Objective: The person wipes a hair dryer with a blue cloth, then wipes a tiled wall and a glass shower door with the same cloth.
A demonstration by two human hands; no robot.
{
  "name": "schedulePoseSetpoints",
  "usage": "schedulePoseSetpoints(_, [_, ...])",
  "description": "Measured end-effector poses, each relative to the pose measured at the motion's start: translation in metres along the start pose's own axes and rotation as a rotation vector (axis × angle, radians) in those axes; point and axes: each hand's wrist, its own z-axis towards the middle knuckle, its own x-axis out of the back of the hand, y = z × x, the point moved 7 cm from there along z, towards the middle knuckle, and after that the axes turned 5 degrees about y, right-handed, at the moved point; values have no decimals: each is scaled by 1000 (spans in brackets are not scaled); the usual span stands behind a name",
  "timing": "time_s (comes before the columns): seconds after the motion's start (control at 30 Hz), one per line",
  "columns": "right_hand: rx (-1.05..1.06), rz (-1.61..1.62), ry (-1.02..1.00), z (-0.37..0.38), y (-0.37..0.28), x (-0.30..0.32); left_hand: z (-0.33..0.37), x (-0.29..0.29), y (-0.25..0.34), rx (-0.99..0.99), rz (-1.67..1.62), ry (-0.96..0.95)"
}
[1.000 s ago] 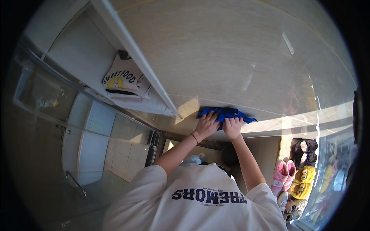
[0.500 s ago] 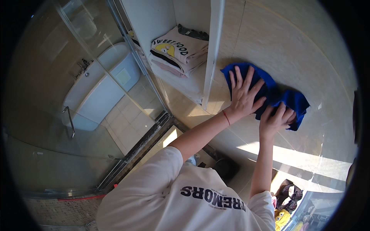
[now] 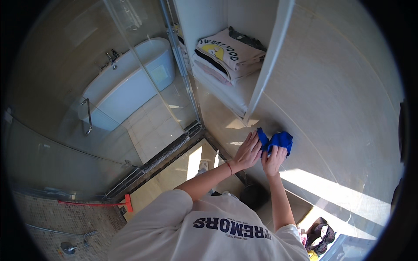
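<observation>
A bunched blue cloth (image 3: 281, 142) lies against the beige tiled wall (image 3: 339, 117), just below the white shelf unit's lower corner. My left hand (image 3: 247, 152) is at the cloth's left edge, fingers close together, with a fold of the cloth between forefinger and thumb. A thin red string circles that wrist. My right hand (image 3: 274, 162) has its fingers curled over the cloth's lower part, so their tips are partly hidden in it.
Folded clothes (image 3: 230, 54) sit in the white shelf unit (image 3: 272, 61) above my hands. Behind glass at left stands a white bathtub (image 3: 130, 87). A red-headed squeegee (image 3: 128, 203) lies lower left. A dark round object (image 3: 254, 195) is by my feet, and clothes (image 3: 320, 235) lie lower right.
Both hands have moved down and left along the wall with the cloth. The cloth was spread wide and is now bunched smaller. My left hand's spread fingers have come together. The view has shifted.
</observation>
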Motion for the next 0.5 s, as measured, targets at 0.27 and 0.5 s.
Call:
schedulePoseSetpoints(0.27, [134,242,101,87,-128,-55,-29,133,-83,242,205,335])
schedulePoseSetpoints(0.5, [255,416,129,202,-257,-153,-29,273,-213,459,402,640])
